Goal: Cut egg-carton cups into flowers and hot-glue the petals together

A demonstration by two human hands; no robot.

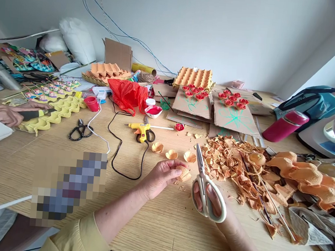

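Pinched between the thumb and fingers of my left hand point(159, 179) is a small orange cup cut from an egg carton point(183, 174). My right hand point(214, 202) has its fingers through the white handles of a pair of scissors point(201, 163). The blades point up and away, close together, just right of the cup and apart from it. Small clippings point(182, 188) lie under the cup. Beyond my hands sit petal-shaped carton cups, one stacked-looking point(157, 147), one in the middle point(171, 154) and one nearest the scissors point(189, 157).
Orange carton scraps point(225, 157) and uncut egg carton point(308, 175) cover the right side. A yellow glue gun point(141, 130), its black cord and black scissors point(80, 130) lie left of centre. Red paper flowers stand on cardboard point(234, 117). Another person's hands point(7, 115) work at a yellow carton point(55, 113).
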